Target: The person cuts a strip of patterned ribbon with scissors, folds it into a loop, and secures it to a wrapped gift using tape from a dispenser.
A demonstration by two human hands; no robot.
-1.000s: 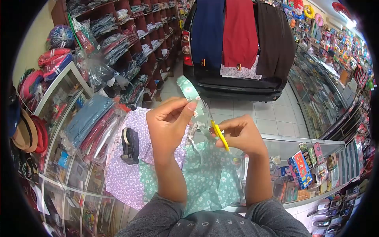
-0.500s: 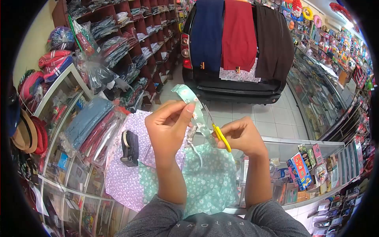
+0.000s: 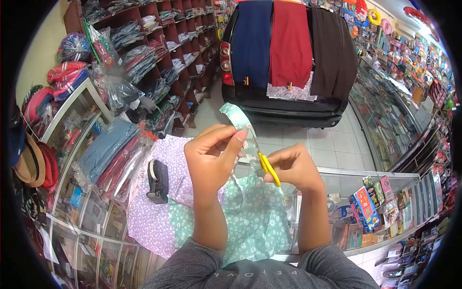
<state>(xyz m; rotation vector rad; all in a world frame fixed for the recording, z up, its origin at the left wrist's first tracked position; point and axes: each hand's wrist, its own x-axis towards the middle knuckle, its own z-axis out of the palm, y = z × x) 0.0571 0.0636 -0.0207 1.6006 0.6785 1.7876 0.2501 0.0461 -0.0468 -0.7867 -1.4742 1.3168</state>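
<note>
My left hand (image 3: 214,154) pinches a narrow pale-green floral strip (image 3: 236,114) between thumb and fingers, its upper end curling up and free. My right hand (image 3: 296,166) is closed on the handles of yellow-handled scissors (image 3: 270,171). Their blades point up and lie against the strip's edge; whether they are cutting is too small to tell. Below both hands a green floral sheet (image 3: 257,226), paper or cloth, spreads over the counter. Beside it lies a lilac floral piece (image 3: 151,219). A black tape dispenser (image 3: 157,182) rests on the lilac piece.
The glass display counter (image 3: 308,192) runs under the sheet, with small boxed goods (image 3: 365,209) at right. Bagged clothes (image 3: 110,151) are piled at left. Shelves of folded garments (image 3: 144,53) and a dark vehicle (image 3: 288,108) draped with trousers (image 3: 291,43) stand beyond.
My left hand has shifted a little to the right with the strip, closer to the scissors. The blades now overlap the strip more, and the handles look closer together.
</note>
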